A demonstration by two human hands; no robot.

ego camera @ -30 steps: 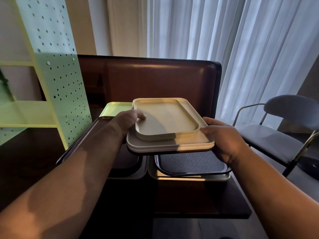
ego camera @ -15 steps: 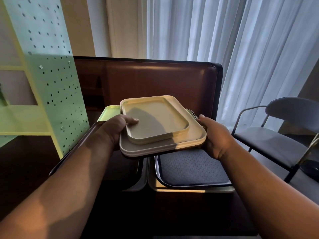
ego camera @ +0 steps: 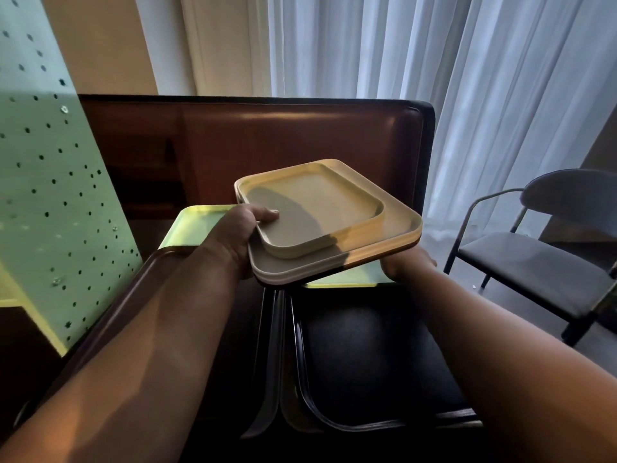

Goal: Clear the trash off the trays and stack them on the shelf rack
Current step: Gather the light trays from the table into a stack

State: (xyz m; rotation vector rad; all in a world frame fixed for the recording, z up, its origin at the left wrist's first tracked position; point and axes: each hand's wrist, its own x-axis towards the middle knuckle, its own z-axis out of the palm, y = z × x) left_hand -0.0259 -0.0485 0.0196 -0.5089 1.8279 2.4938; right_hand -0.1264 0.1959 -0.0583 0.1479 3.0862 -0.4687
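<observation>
The stack of beige trays is now riding higher and tilting, lifted off the table. The left hand is gripping its near-left corner, thumb on top; the right hand is supporting it underneath, grip unclear. No trash is showing. Green trays and dark trays are waiting at the table's near edge; the shelf rack is standing left.
</observation>
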